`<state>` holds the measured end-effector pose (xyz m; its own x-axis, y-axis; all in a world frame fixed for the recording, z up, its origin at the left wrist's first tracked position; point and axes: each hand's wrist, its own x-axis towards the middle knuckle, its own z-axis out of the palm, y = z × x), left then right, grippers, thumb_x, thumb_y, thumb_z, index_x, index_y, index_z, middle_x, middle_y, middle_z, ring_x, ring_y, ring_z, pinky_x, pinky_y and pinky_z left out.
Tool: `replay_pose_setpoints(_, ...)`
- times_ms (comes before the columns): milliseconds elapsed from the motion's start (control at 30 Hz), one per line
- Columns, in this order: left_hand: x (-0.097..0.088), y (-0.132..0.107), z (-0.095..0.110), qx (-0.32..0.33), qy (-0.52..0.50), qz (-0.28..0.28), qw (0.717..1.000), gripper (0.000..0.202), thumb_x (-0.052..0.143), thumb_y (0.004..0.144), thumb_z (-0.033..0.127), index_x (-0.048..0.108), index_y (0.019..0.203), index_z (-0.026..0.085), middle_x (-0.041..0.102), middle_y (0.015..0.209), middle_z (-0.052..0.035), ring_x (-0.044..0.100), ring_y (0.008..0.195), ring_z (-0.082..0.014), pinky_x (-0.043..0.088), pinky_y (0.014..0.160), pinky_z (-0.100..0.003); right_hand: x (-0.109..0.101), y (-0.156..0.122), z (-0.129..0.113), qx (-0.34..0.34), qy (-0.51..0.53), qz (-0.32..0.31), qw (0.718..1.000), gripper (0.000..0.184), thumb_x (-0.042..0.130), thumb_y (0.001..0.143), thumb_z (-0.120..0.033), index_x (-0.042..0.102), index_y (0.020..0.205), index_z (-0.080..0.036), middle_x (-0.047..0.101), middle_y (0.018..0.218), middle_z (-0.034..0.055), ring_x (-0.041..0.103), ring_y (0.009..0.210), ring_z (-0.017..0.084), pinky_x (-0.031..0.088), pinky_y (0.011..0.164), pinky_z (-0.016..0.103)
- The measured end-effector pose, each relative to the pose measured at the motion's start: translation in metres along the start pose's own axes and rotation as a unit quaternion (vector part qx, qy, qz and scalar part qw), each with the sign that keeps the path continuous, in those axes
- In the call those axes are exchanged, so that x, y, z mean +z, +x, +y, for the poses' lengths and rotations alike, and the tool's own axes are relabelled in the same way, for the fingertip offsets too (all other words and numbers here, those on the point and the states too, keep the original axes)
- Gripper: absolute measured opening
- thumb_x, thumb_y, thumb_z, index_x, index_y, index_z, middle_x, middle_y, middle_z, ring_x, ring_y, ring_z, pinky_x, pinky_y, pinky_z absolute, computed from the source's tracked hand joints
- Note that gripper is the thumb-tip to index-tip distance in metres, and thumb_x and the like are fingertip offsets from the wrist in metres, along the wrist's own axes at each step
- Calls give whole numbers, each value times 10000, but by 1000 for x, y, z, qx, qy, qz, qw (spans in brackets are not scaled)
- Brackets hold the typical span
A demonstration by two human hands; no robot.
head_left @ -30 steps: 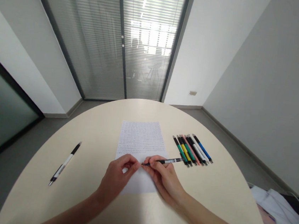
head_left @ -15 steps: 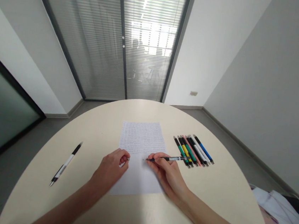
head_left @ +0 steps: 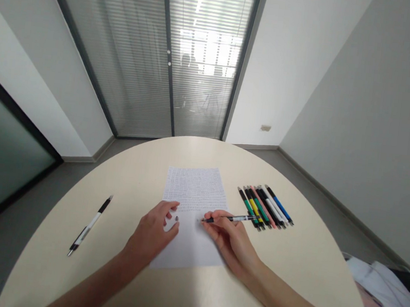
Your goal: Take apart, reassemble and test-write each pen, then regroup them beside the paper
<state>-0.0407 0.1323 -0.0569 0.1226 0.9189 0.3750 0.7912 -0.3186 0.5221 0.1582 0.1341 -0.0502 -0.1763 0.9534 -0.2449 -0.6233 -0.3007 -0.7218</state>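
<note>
A sheet of paper (head_left: pixel 194 206) covered with handwriting lies in the middle of the round cream table (head_left: pixel 144 176). My right hand (head_left: pixel 230 239) is closed on a black pen (head_left: pixel 231 219), its tip pointing left over the sheet. My left hand (head_left: pixel 152 233) rests on the sheet's left edge, fingers loosely apart and holding nothing. A small dark cap-like piece (head_left: pixel 176 218) lies on the paper just beyond my left fingertips.
A row of several coloured pens (head_left: pixel 265 206) lies right of the paper. A single black-and-white pen (head_left: pixel 90 224) lies at the table's left. Clothing or a bag (head_left: pixel 387 299) sits at the lower right, off the table edge. Glass doors with blinds stand behind.
My hands were together at the pen's tip, then my left hand drew away to the left. It has opened, and the small dark piece now lies on the paper.
</note>
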Motion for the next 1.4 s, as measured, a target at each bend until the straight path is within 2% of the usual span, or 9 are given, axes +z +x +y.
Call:
replay_pose_setpoints(100, -6, -7, 13, 111, -18, 71, 991, 184, 550, 858, 168, 606, 1034, 174, 673, 876, -54, 618, 716, -165, 536, 703, -311, 0, -3, -1, 25, 16, -33, 999, 92, 764, 651, -124, 716, 730, -126, 717, 831, 59, 644, 839, 152, 490, 908, 310)
replay_pose_setpoints(233, -13, -19, 30, 217, -27, 63, 974, 88, 556, 905, 177, 614, 969, 191, 685, 784, -31, 642, 724, -160, 539, 717, -282, -1, -8, -3, 75, 19, -119, 990, 102, 739, 685, -120, 707, 780, -134, 720, 819, 55, 660, 810, 145, 501, 860, 294)
replay_pose_setpoints(367, -14, -25, 32, 253, -21, 56, 966, 90, 549, 916, 131, 608, 929, 198, 699, 769, -15, 653, 692, -145, 535, 703, -261, -5, -8, -4, 103, 8, -149, 983, 97, 727, 702, -124, 692, 791, -140, 724, 819, 55, 666, 786, 133, 506, 811, 269)
replay_pose_setpoints(633, -16, -23, 19, 310, 54, 78, 946, 129, 575, 898, 104, 599, 1010, 165, 711, 750, -10, 659, 653, -141, 518, 658, -256, -9, 0, -3, 101, 14, -108, 989, 164, 763, 672, -130, 680, 811, -157, 738, 832, 46, 698, 795, 163, 500, 832, 306)
replay_pose_setpoints(767, -12, -21, 14, 307, 115, 88, 941, 97, 560, 910, 121, 640, 951, 158, 698, 671, -6, 652, 591, -139, 485, 578, -246, -12, 3, -5, 83, 30, -86, 992, 174, 774, 676, -141, 685, 824, -161, 735, 835, 35, 698, 820, 163, 496, 846, 298)
replay_pose_setpoints(833, -5, -19, 11, 287, 158, 77, 942, 146, 521, 931, 143, 661, 896, 164, 687, 635, -8, 647, 566, -139, 451, 523, -237, -13, 5, -7, 60, 31, -72, 995, 165, 780, 679, -164, 687, 816, -164, 735, 840, 37, 697, 825, 168, 496, 859, 309)
replay_pose_setpoints(1000, 14, -15, 3, 193, 229, 4, 954, 288, 468, 952, 194, 663, 740, 183, 683, 624, -28, 639, 551, -145, 370, 457, -220, -14, 7, -9, 42, 31, -52, 997, 179, 793, 671, -180, 690, 817, -176, 730, 846, 30, 691, 821, 168, 485, 896, 336)
replay_pose_setpoints(1267, 20, -13, 0, 173, 228, -20, 958, 284, 488, 946, 203, 670, 731, 171, 682, 622, -41, 627, 507, -166, 336, 425, -234, -12, 4, -6, 50, 27, -65, 996, 174, 795, 680, -195, 689, 815, -168, 737, 866, 46, 700, 838, 181, 487, 884, 327)
replay_pose_setpoints(1400, 15, -13, 2, 179, 199, -10, 963, 238, 486, 955, 223, 704, 875, 170, 716, 688, -50, 658, 558, -165, 395, 466, -222, -11, 3, -6, 50, 32, -67, 996, 167, 794, 683, -189, 692, 814, -165, 740, 867, 45, 700, 838, 176, 484, 888, 316)
